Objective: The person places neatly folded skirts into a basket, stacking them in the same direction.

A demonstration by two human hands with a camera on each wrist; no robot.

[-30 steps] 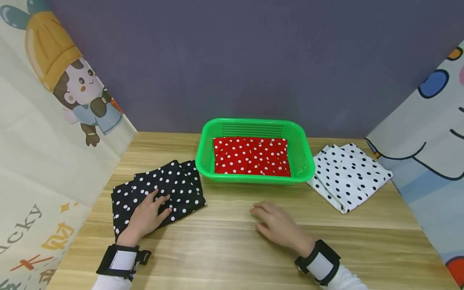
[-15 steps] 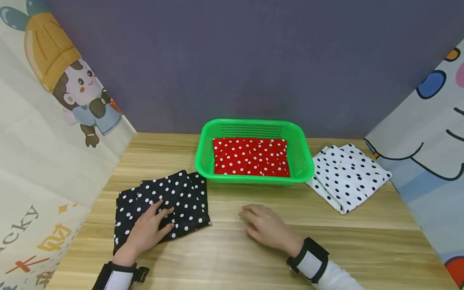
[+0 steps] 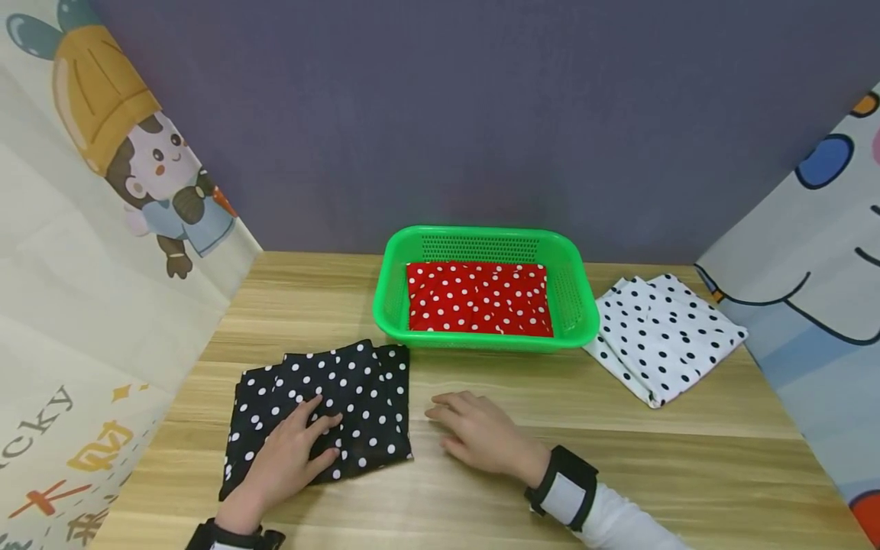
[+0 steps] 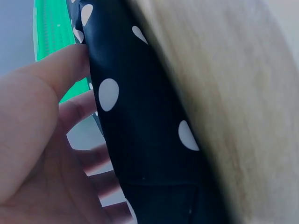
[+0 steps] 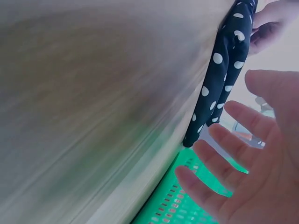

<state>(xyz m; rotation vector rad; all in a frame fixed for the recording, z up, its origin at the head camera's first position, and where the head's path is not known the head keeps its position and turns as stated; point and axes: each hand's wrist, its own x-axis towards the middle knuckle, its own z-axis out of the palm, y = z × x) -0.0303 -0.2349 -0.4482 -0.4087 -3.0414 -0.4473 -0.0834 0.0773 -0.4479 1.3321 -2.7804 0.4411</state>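
My left hand [image 3: 289,452] rests on a folded black cloth with white dots [image 3: 357,428], its fingers loosely spread over the top. In the left wrist view the fingertips [image 4: 77,60] meet the cloth's upper surface. Just right of that cloth, my right hand [image 3: 483,434] is over the table with relaxed fingers and holds nothing; the right wrist view has its palm [image 5: 261,168] facing the cloth's folded edge. Behind both hands stands a green plastic basket [image 3: 584,325], in which a folded red cloth with white dots [image 3: 477,298] lies flat.
A folded white cloth with black dots [image 3: 663,336] lies to the right of the basket, against its side in the head view. A dark wall [image 3: 440,114] rises behind the wooden table [image 3: 653,466]. Printed hangings [image 3: 82,305] border both sides.
The black cloth has slid toward me and slightly right under my left hand. My right hand has moved left, closer to the cloth. The basket and other cloths stay put.
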